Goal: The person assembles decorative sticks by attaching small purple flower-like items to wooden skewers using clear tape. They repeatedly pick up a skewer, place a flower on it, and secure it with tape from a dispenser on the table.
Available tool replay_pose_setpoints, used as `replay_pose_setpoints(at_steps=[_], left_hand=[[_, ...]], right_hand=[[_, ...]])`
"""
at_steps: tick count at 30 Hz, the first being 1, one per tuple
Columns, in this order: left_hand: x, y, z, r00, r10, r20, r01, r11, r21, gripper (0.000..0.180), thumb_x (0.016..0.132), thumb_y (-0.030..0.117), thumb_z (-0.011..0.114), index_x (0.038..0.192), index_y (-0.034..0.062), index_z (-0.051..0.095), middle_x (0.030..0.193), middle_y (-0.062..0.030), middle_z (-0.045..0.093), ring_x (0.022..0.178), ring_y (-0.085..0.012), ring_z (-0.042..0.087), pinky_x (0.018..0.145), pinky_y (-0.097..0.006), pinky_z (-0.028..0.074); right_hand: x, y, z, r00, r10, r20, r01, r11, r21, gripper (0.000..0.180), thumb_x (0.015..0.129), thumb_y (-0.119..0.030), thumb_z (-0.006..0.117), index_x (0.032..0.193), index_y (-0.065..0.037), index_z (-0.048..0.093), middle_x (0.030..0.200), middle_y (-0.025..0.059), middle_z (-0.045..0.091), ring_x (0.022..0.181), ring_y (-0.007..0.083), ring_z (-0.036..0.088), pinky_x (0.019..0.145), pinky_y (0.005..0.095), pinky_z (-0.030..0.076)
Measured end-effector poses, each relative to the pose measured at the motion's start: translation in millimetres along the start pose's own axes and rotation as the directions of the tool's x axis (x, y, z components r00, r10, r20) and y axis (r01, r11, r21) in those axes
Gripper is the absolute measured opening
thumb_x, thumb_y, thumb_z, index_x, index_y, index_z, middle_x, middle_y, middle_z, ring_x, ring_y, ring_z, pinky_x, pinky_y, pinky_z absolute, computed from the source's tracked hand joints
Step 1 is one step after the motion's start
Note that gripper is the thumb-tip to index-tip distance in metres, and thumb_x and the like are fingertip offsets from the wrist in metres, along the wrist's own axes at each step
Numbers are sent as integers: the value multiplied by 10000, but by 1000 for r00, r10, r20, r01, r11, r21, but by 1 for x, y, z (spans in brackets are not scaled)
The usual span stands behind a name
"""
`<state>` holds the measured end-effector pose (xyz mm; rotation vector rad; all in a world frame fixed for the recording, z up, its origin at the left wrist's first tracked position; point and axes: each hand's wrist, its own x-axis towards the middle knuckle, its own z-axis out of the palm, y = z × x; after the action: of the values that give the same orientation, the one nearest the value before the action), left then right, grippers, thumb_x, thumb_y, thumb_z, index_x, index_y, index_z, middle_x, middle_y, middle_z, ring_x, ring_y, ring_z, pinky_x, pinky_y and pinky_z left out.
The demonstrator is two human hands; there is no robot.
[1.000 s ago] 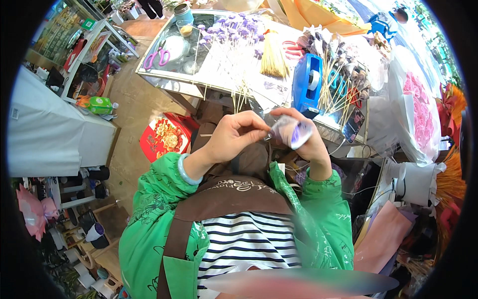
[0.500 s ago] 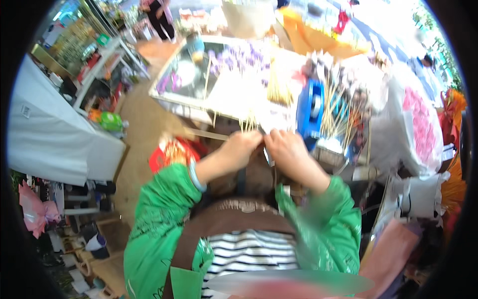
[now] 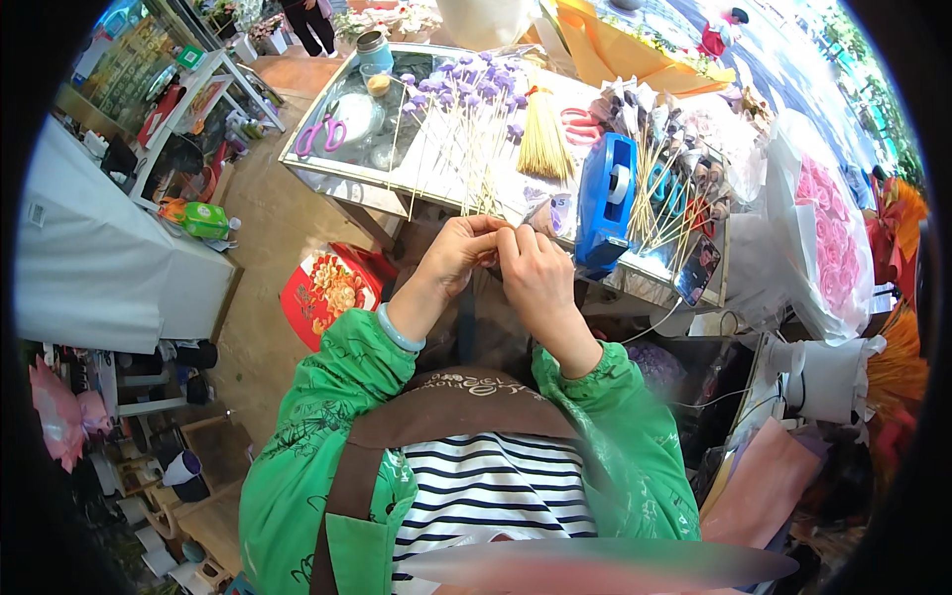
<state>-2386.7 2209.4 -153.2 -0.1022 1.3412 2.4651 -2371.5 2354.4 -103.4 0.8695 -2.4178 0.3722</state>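
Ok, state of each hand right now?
Left hand: closed in a pinch; anything held can't be made out.
Right hand: closed, fingertips by the left's; anything held is hidden.

A: Head view: mount, facing?
B: Left fisheye of a head-worn pair; looks down and forward, upright, edges curved.
A: Range?
B: Close: striped shirt (image 3: 486,486) lowest, left hand (image 3: 454,260) and right hand (image 3: 538,276) mid-frame, table (image 3: 347,178) beyond.

left hand (image 3: 454,260): touching right hand (image 3: 540,280) | blue tape dispenser (image 3: 598,203): right of both | purple flowers (image 3: 468,85): beyond, on table (image 3: 319,168)
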Motion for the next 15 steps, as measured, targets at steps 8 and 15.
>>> replay_pose_setpoints(at_steps=[8, 15], left_hand=[[-12, 5, 3, 998, -52, -29, 49, 994, -102, 144, 802, 79, 670, 940, 43, 647, 801, -50, 652, 667, -87, 589, 555, -181, 436], [-29, 24, 15, 997, -19, 77, 24, 998, -61, 126, 791, 88, 687, 895, 27, 650, 768, -44, 638, 603, -68, 541, 508, -171, 383]], right_hand=[[-14, -19, -4, 995, 29, -98, -13, 987, 159, 94, 721, -74, 563, 801, -81, 515, 682, 44, 439, 608, 181, 507, 531, 302, 410], [-32, -14, -19, 983, 161, -84, -97, 856, 508, 213, 674, 32, 626, 862, -57, 583, 665, 68, 471, 568, 224, 524, 494, 323, 419]])
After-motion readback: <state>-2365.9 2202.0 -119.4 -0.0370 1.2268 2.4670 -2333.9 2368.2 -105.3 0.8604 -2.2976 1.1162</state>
